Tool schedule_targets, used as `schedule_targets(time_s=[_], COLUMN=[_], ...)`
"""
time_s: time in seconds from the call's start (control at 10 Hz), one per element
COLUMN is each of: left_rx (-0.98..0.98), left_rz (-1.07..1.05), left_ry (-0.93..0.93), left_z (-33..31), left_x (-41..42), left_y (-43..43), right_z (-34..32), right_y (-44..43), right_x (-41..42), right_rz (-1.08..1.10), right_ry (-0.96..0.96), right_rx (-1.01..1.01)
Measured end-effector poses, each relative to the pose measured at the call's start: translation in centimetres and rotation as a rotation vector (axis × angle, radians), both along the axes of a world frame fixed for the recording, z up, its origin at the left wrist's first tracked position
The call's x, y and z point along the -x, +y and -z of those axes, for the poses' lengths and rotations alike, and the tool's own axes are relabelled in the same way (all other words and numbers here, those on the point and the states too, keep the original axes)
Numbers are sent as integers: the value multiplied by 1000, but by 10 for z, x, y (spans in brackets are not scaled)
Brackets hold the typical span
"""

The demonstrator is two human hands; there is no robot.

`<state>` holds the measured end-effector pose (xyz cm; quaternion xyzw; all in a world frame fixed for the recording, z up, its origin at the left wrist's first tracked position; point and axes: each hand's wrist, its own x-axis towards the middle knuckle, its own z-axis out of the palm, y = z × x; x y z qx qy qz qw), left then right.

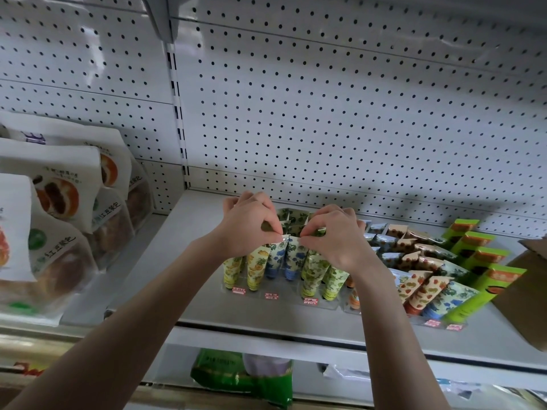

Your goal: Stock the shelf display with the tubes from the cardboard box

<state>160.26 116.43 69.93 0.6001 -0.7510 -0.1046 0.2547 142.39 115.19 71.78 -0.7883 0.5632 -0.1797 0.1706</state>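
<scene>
A clear display tray on the white shelf holds upright rows of printed tubes: yellow ones, blue ones and green ones. My left hand pinches the crimped top of a tube in the middle of the tray. My right hand pinches the top of a neighbouring tube right beside it. Both hands hover over the tray's centre and hide the tubes behind. The cardboard box shows at the right edge of the shelf.
A second tray to the right holds red, blue and orange tubes, with green boxes beside it. Bagged buns fill the left shelf. Pegboard backs the shelf. Green packets lie on the shelf below.
</scene>
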Motion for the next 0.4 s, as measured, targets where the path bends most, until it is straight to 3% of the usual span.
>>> schedule_targets(time_s=[0.4], left_rx=[7], left_rz=[13], left_ry=[67], left_z=[-2], left_x=[-1], left_y=[4], right_z=[1], right_y=[0], right_x=[6], right_rz=[65], right_ry=[-94], right_rx=[37])
